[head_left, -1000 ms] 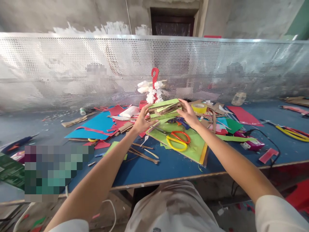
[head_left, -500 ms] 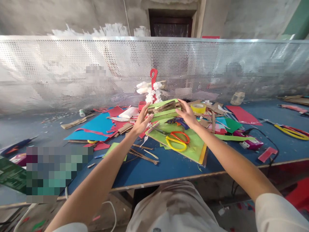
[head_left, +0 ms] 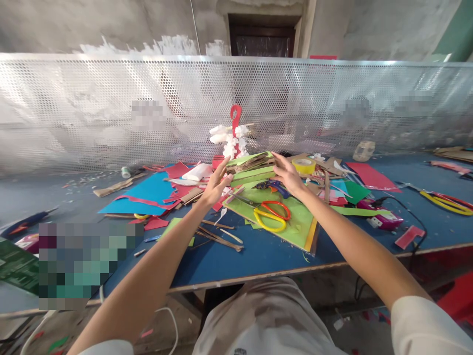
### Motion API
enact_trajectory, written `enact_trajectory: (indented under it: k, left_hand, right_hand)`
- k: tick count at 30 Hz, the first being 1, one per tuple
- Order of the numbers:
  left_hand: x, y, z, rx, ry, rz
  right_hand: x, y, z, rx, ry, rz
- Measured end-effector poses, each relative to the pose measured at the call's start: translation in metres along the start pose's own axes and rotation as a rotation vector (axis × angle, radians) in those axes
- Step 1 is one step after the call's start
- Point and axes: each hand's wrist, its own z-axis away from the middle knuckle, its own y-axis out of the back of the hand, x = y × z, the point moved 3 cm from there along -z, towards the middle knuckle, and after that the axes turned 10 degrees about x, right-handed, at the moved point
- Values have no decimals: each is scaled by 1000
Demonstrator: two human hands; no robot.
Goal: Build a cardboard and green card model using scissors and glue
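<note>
Between my two hands, a light green craft piece with rough brown strips along it (head_left: 254, 173) is held up over the worktable. My left hand (head_left: 217, 186) grips its left end, thumb on the near side and fingers behind. At the opposite end, my right hand (head_left: 288, 176) closes on the right edge in the same way. Just below lie a blue glue gun (head_left: 283, 191) and scissors with yellow and orange handles (head_left: 269, 228). Both rest on a pack of green sheets (head_left: 295, 236). Behind the piece stands a red hook-shaped form (head_left: 235, 114) with white flower-like bits.
Blue sheets (head_left: 129, 204) and red scraps lie to the left, near brown strips (head_left: 221, 239). A yellow tape roll (head_left: 303, 165), a red sheet (head_left: 371, 175) and yellow-handled pliers or cutters (head_left: 445, 201) are at right. A perforated metal screen (head_left: 314, 88) closes off the back.
The fingers of my right hand have shifted slightly to the right along the piece's edge. My left hand and the piece are almost where they were.
</note>
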Motion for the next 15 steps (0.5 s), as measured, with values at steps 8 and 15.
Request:
enact_trajectory:
  k: [8, 15]
  left_hand:
    - [-8, 2, 1, -48, 13, 77]
    - [-15, 3, 2, -46, -51, -40]
  right_hand:
    - [8, 5, -4, -28, -11, -30]
    - [-1, -1, 2, 23, 1, 39]
